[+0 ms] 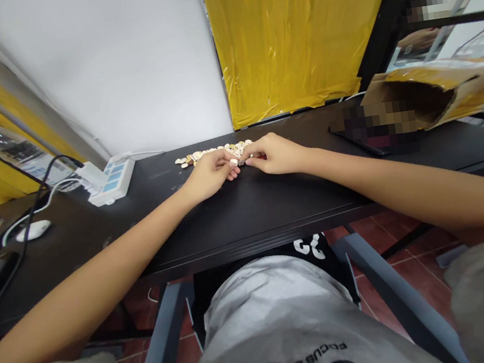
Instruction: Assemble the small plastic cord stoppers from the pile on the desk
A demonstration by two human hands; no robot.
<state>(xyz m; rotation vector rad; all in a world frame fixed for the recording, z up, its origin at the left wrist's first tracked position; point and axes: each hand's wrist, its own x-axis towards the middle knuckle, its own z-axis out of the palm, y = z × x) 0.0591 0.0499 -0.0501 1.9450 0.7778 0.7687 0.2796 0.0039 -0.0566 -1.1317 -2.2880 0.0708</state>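
Several small cream-coloured pieces (208,152) lie in a loose pile on the black table (245,205), just beyond my hands. My left hand (212,175) pinches one small white piece (234,162) between thumb and forefinger, with its other fingers curled below. Close beside it on the right, my right hand (276,154) has its thumb and forefinger pressed together near the pile. What sits between those fingertips is too small to make out. Both hands stay low over the table and their fingertips almost meet.
A white power strip (114,180) with a plugged-in charger and cables is at the left, near a white mouse (33,230) and a plastic bottle (16,144). An open cardboard box (472,89) and a dark flat device (355,134) are at the right.
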